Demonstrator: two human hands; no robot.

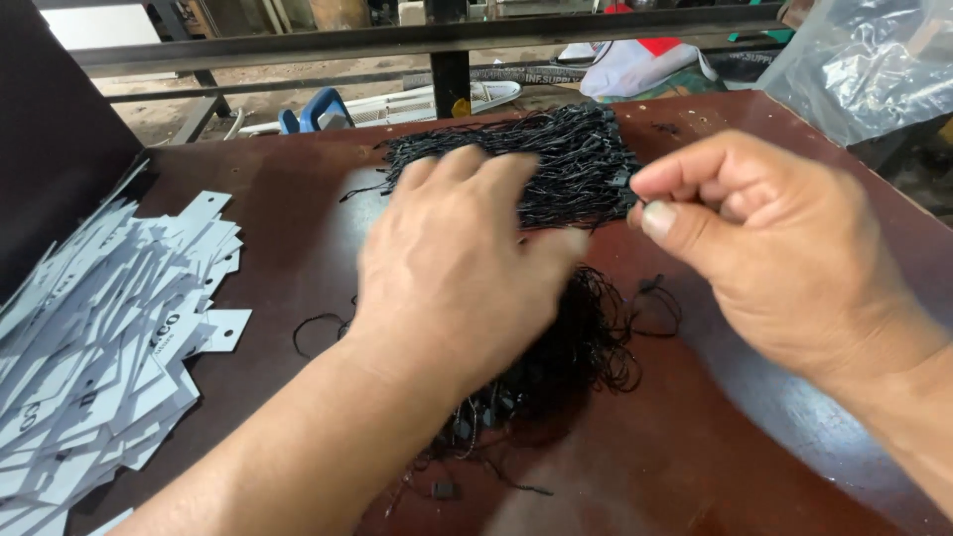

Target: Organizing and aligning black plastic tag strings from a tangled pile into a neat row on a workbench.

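Black string bundle under flat, spread left hand, right hand grip seemingly pinching one string end

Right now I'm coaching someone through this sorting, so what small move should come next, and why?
Probably draw the right hand slowly away to the right. Its thumb and forefinger are pinched at the edge of the bundle of black strings, while the left hand lies flat on that bundle, so one string could slide free without dragging the rest.
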